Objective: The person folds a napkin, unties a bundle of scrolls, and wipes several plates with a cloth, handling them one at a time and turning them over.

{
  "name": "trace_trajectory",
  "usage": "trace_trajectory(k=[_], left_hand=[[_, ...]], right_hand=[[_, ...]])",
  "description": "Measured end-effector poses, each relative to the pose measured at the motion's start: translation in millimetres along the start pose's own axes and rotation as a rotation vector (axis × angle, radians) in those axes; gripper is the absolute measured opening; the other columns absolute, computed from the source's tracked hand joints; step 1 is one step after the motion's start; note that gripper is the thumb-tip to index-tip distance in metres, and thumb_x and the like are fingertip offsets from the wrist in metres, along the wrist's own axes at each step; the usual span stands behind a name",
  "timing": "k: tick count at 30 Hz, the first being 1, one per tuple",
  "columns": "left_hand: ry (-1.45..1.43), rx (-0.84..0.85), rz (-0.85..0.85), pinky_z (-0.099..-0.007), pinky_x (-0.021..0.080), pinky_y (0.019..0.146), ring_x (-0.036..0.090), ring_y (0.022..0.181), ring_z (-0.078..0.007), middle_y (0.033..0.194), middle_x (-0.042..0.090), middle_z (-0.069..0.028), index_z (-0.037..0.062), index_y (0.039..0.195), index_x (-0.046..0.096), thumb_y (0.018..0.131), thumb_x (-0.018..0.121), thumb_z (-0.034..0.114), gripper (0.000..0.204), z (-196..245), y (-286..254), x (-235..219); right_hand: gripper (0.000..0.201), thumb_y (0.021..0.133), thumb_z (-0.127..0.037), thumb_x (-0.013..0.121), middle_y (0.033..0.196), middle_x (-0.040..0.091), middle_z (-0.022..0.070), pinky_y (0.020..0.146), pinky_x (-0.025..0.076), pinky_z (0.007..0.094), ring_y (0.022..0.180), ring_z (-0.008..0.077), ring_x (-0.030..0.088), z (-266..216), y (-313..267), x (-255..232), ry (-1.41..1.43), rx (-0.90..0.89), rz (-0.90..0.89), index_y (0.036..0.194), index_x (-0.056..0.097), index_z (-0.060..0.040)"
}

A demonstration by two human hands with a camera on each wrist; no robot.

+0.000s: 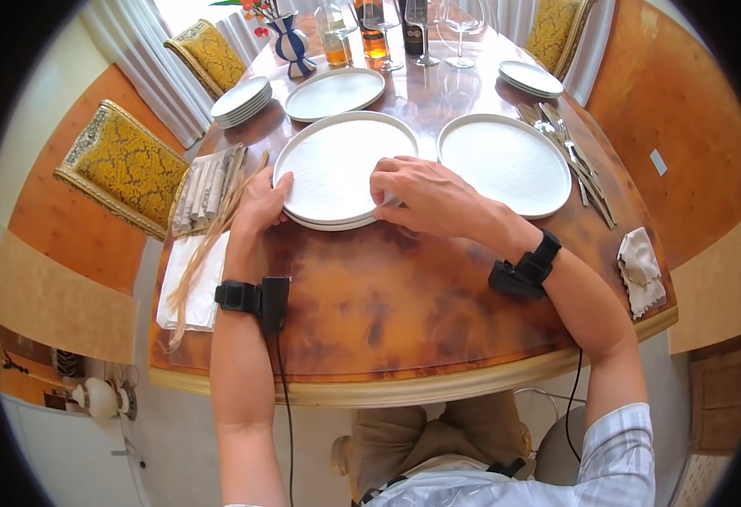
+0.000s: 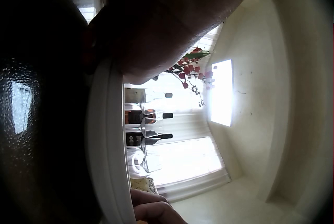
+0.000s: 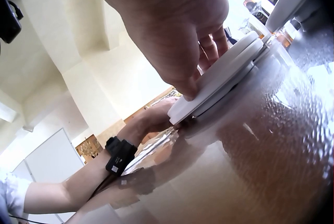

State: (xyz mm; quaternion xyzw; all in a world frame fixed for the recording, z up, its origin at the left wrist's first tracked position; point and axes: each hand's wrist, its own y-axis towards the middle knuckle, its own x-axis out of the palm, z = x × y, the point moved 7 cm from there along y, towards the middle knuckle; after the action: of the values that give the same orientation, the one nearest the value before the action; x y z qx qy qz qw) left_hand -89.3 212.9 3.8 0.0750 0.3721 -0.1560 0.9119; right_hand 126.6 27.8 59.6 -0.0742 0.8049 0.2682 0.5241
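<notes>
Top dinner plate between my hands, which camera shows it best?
The head view, showing nearly the whole face of the top dinner plate. Left wrist shows only a strip of edge; right wrist shows its edge side-on.

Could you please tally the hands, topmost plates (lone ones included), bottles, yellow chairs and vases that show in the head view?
Hands: 2
Topmost plates: 5
Bottles: 3
Yellow chairs: 3
Vases: 1
Total: 14
</notes>
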Motion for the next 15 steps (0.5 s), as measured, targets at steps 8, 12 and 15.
trace_trajectory(k=[8,12,15], left_hand=[[0.002,0.002,0.000,-0.0317,0.052,0.043,0.065,0.050,-0.0176,0.078,0.072,-0.0120,-0.0059,0.116,0.064,0.104,0.060,0.034,0.042,0.1,0.2,0.0],[0.007,-0.001,-0.002,-0.0316,0.052,0.043,0.065,0.050,-0.0176,0.078,0.072,-0.0119,-0.0059,0.117,0.064,0.104,0.060,0.035,0.043,-0.5,0.4,0.2],[0.005,-0.001,-0.005,-0.0315,0.052,0.043,0.065,0.050,-0.0175,0.078,0.072,-0.0119,-0.0058,0.117,0.064,0.104,0.060,0.035,0.043,-1.7,1.1,0.8]], right_hand=[[0.018,0.095,-0.022,0.070,0.108,0.066,0.0100,0.094,0.049,0.0442,0.109,0.0315,0.064,0.6,-0.2,0.3,0.009,0.012,-0.011,0.095,0.064,-0.0051],[0.018,0.095,-0.022,0.070,0.108,0.066,0.0100,0.094,0.050,0.0440,0.110,0.0314,0.063,0.6,-0.3,0.6,0.009,0.014,-0.006,0.095,0.064,-0.0049],[0.019,0.095,-0.022,0.070,0.108,0.067,0.0100,0.093,0.050,0.0441,0.110,0.0313,0.063,0.6,-0.4,0.9,0.009,0.007,-0.003,0.095,0.064,-0.0048]])
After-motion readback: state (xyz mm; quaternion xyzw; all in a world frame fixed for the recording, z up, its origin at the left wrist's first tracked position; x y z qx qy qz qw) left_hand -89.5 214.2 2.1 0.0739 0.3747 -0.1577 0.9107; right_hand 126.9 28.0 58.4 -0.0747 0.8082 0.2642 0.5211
